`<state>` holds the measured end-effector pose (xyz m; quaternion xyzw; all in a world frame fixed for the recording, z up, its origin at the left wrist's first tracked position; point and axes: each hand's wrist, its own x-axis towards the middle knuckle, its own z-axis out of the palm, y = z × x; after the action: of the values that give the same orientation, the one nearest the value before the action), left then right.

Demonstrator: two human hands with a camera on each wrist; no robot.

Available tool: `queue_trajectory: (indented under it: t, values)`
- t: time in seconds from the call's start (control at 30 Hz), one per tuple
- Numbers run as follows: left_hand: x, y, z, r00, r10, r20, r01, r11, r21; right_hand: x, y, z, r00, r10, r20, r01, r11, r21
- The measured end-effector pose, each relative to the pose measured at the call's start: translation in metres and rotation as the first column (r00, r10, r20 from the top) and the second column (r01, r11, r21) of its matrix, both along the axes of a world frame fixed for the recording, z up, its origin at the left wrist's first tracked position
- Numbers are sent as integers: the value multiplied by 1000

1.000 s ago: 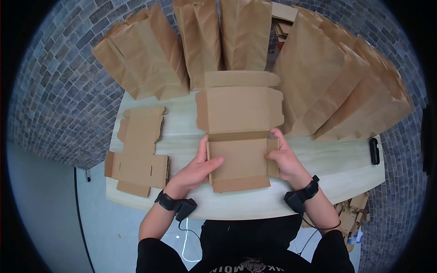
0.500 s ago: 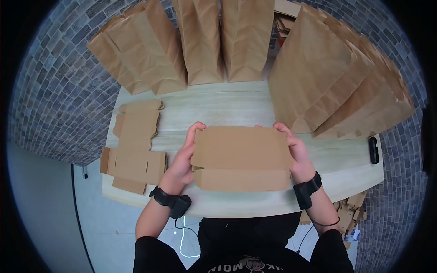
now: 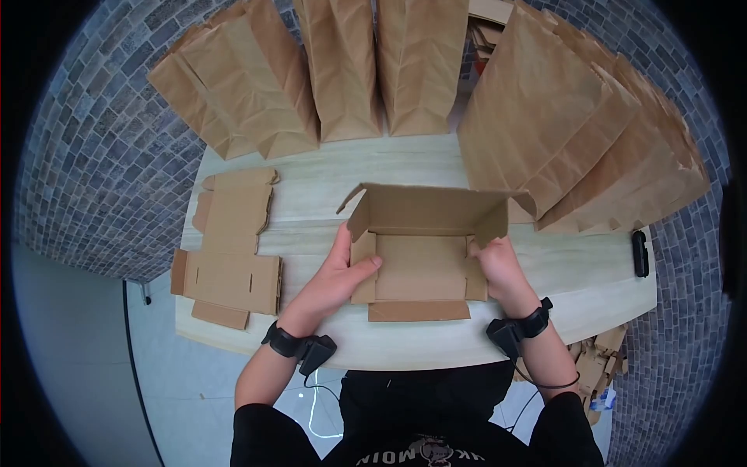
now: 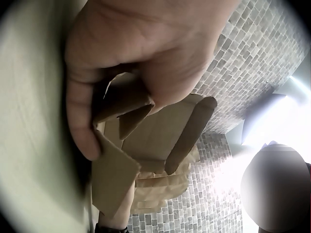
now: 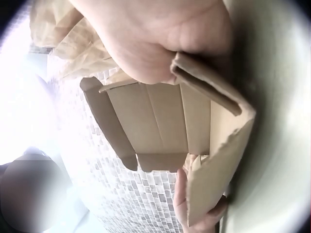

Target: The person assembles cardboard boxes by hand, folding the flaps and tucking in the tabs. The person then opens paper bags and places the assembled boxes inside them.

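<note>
A partly folded cardboard box (image 3: 420, 268) is held between both hands above the table's near half, its lid (image 3: 432, 210) raised at the far side and a front flap (image 3: 419, 311) pointing toward the person. The left hand (image 3: 331, 280) grips the box's left wall, thumb inside and fingers outside. On the opposite wall the right hand (image 3: 506, 272) does the same, its fingers mostly hidden behind the cardboard. In the left wrist view the left hand (image 4: 141, 53) pinches folded side flaps; in the right wrist view the right hand (image 5: 165, 39) holds a doubled side wall (image 5: 209, 82).
Flat unfolded cardboard (image 3: 233, 241) lies at the table's left. Tall paper bags (image 3: 420, 70) stand along the back, with larger ones (image 3: 545, 117) at the right. A small black object (image 3: 640, 254) sits near the right edge. More cardboard (image 3: 599, 366) is below the table at right.
The lid has gone from lying back, to facing the camera with the interior hidden, to standing raised with the interior visible. Both hands have shifted along with the box.
</note>
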<state>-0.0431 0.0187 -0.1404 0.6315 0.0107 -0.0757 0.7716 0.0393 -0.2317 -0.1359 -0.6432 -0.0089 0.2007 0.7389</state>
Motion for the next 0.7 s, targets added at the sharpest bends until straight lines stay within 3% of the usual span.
queue_trajectory:
  t: [0.03, 0.1, 0.13, 0.2, 0.23, 0.3, 0.33, 0.47, 0.53, 0.63, 0.67, 0.7]
  values:
    - [-1, 0, 4, 1000, 1, -2, -1, 1000, 0, 2, -2, -2, 1000, 1, -2, -1, 1000, 0]
    - [-2, -1, 16, 994, 56, -99, -70, 987, -146, 9, -10, -8, 957, -84, -276, 108, 992, 73]
    - [-2, 1, 19, 993, 55, -101, -70, 987, -147, 10, -13, -8, 957, -84, -278, 108, 992, 72]
    - [-1, 10, 24, 988, -14, -155, -30, 961, -276, 11, -16, -8, 973, 153, -176, -52, 879, 474]
    - [-1, 14, 17, 988, -14, -155, -30, 961, -276, 17, -14, -9, 952, 204, -230, -35, 816, 577]
    - [2, 18, 1, 996, -79, -32, 65, 947, -314, 17, -12, -3, 959, 180, -219, -46, 861, 506]
    - [2, 20, -3, 996, -81, -34, 66, 947, -313, 15, -12, 0, 966, 155, -206, -53, 901, 431]
    - [4, 14, 6, 993, -77, -93, 32, 910, -413, 13, -11, 0, 966, 134, -220, -40, 922, 386]
    - [4, 9, 7, 988, -80, -133, 14, 898, -439, 13, -8, -7, 992, 80, -95, -57, 972, 228]
    - [3, 3, 2, 983, -43, -179, -20, 943, -334, 10, -4, -11, 1000, 17, -12, -16, 994, 109]
    - [2, -1, -1, 992, -6, -122, -18, 980, -198, 9, -4, -13, 1000, 16, -12, -15, 994, 109]
    - [1, -3, -3, 998, 22, -61, -26, 998, -59, 7, -3, -15, 993, 16, 113, -21, 999, 44]
